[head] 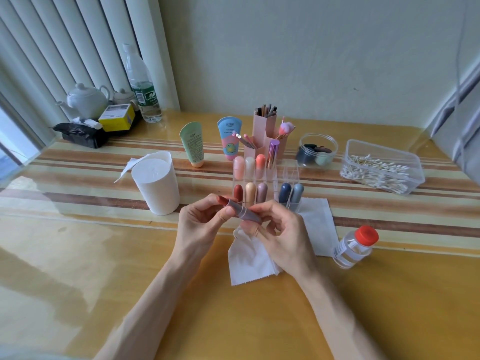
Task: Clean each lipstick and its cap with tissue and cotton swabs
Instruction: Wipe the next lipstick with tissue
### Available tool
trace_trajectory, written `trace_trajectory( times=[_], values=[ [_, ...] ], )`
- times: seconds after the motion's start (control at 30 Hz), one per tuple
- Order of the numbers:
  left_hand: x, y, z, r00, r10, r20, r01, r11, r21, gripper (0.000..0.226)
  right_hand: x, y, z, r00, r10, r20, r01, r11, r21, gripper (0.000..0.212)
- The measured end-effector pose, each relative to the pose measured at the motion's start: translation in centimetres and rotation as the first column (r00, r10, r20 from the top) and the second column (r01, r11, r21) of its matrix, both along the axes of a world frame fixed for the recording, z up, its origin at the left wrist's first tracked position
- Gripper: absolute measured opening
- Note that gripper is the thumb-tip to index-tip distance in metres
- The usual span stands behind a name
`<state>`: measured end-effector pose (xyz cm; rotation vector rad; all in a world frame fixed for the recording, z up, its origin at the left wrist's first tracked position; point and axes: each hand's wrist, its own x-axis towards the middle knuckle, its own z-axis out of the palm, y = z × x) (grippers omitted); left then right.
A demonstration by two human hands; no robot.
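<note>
Lipstick (240, 211), one, uncapped with red tip showing, is held over a tissue sheet (249, 266). Left hand (200, 224) pinches it near the tip, right hand (281, 236) grips the base, so both are clamped on it. Behind them, in the clear organizer (291, 175), I count eight capsule lipsticks (250, 193) and one purple tube (273, 153). A second tissue sheet (318, 224) lies on the surface (104, 255) to the right. One tissue roll (158, 185) stands left, one swab box (350, 149) far right, one red-capped bottle (355, 246) near right.

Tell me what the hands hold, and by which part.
Both hold one uncapped lipstick: the left hand pinches the tube just below the reddish bullet, the right hand grips its base end.
</note>
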<state>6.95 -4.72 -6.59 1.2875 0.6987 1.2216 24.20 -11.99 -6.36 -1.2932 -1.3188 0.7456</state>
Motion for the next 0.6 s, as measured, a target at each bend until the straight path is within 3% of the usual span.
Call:
trace_trajectory(
  times=[0.43, 0.6],
  values=[
    [0.15, -0.35, 0.36, 0.997, -0.069, -0.036, 0.070, 0.997, 0.011, 0.027, -0.19, -0.03, -0.28, 0.996, 0.087, -0.025, -0.088, 0.994, -0.066, 0.019],
    [0.08, -0.54, 0.45, 0.989, -0.117, -0.096, 0.120, 0.992, 0.026, 0.034, -0.38, 0.05, -0.10, 0.992, 0.094, -0.083, -0.096, 0.995, -0.014, 0.022]
  ],
)
